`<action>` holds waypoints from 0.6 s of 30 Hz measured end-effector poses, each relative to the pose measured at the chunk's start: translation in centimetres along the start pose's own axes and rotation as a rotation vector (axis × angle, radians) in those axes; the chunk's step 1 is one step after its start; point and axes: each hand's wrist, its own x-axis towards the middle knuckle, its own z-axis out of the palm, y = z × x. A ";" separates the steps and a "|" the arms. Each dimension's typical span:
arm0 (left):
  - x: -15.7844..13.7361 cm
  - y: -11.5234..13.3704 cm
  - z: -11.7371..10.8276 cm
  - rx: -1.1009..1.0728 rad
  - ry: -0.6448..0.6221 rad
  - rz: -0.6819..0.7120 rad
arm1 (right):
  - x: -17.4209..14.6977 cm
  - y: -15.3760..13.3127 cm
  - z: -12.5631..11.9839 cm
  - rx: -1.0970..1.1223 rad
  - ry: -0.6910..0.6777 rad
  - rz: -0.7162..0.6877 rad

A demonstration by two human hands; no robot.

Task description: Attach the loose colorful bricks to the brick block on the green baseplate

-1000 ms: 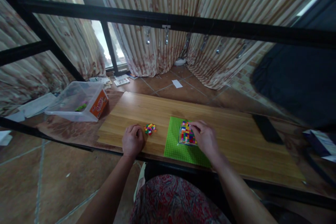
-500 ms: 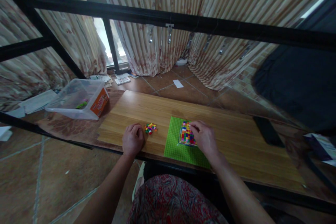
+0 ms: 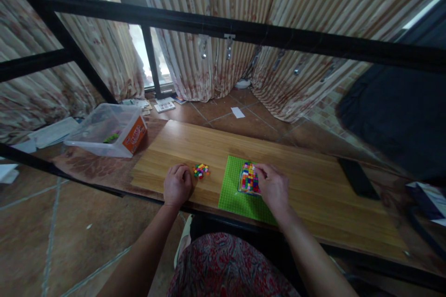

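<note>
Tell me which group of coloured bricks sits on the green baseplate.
The block of bricks at the right hand sits on the green baseplate; the small loose pile lies on bare wood.

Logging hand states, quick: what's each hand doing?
Left hand: curled on the board, holding nothing visible.
Right hand: touching the brick block; grip unclear.

Single head-worn view, looking forward and down, close over the wooden tabletop (image 3: 195,144), curtains (image 3: 223,14) beyond
</note>
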 end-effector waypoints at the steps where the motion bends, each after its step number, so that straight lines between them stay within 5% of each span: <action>1: 0.0 0.0 0.0 0.001 -0.001 0.000 | 0.0 0.0 0.0 -0.006 0.002 -0.003; 18: 0.0 0.0 0.0 -0.010 -0.008 -0.015 | -0.5 0.3 -0.1 -0.011 0.052 0.033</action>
